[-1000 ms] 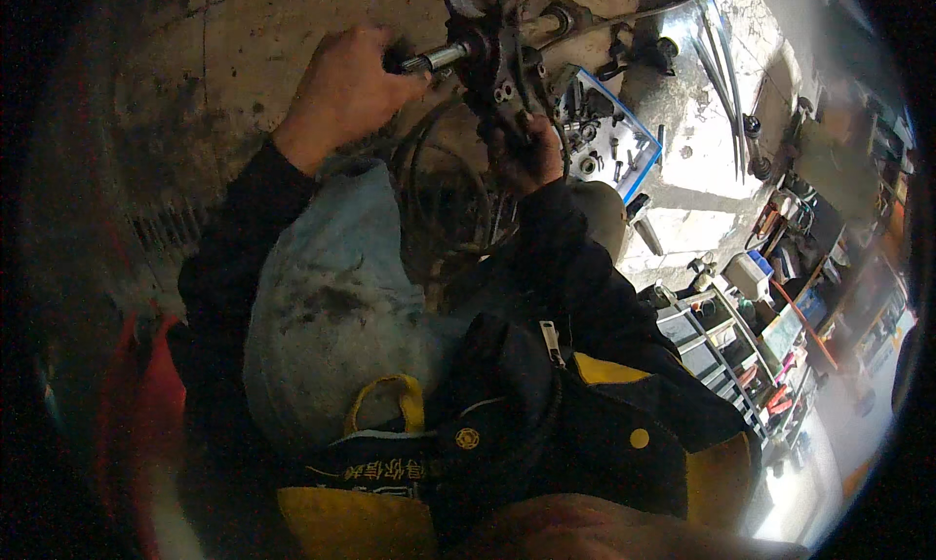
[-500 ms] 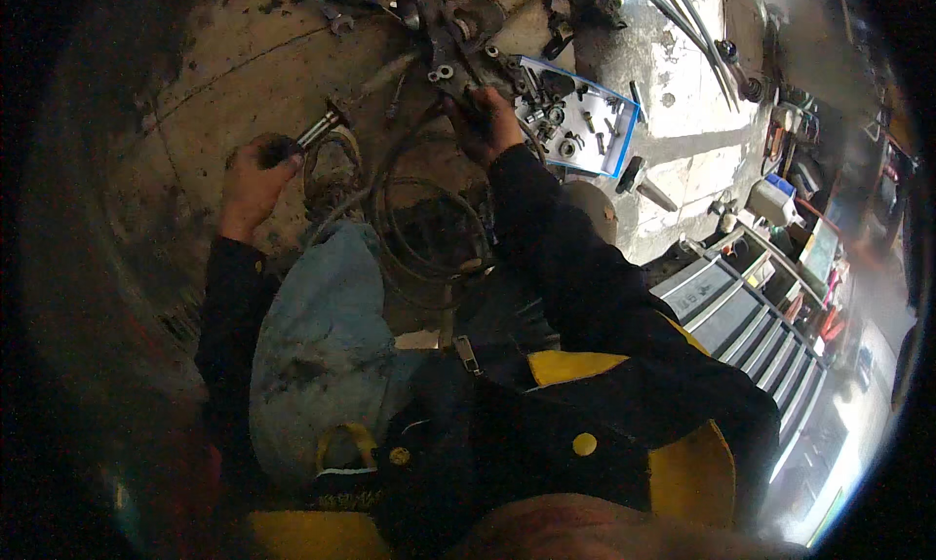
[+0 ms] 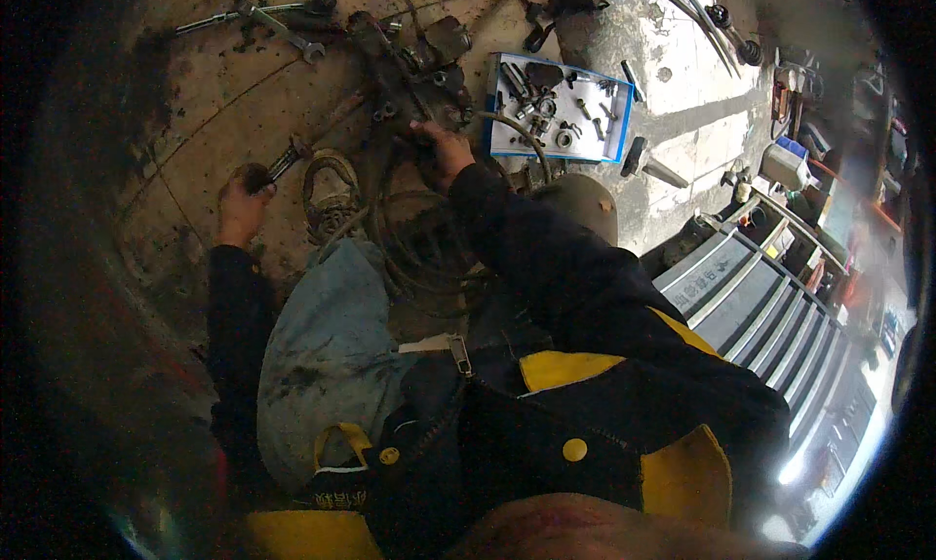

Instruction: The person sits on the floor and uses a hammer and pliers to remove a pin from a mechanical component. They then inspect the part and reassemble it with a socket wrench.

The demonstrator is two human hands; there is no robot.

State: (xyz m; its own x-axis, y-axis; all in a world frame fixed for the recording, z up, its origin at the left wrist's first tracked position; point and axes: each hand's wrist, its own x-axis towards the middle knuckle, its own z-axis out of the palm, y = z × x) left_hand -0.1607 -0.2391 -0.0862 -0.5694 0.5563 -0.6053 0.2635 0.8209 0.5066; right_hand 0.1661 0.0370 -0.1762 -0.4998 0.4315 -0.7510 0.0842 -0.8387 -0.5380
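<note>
My left hand (image 3: 242, 209) is closed around a short, shiny metal pin (image 3: 285, 160) with a wider end, which points up and to the right. My right hand (image 3: 447, 154) is closed at the near end of a long dark metal part (image 3: 395, 65). Shadow hides just how the fingers lie on it. Two small ring-shaped ends (image 3: 382, 113) sit beside that part, left of the right hand. Below the right hand, a coiled hose (image 3: 385, 214) lies between my legs. My shoe (image 3: 333, 214) shows between the hands.
A blue-rimmed white tray (image 3: 585, 154) of bolts, rings and other small parts lies right of my right hand. A hammer (image 3: 651, 165) is beyond it. Wrenches (image 3: 283, 34) lie at the far left. At the right is a grey ribbed panel (image 3: 746, 287).
My right hand and the dark metal part have shifted left in the picture. My left hand sits slightly lower, still holding the pin. The view itself has also moved, revealing more of the wrenches.
</note>
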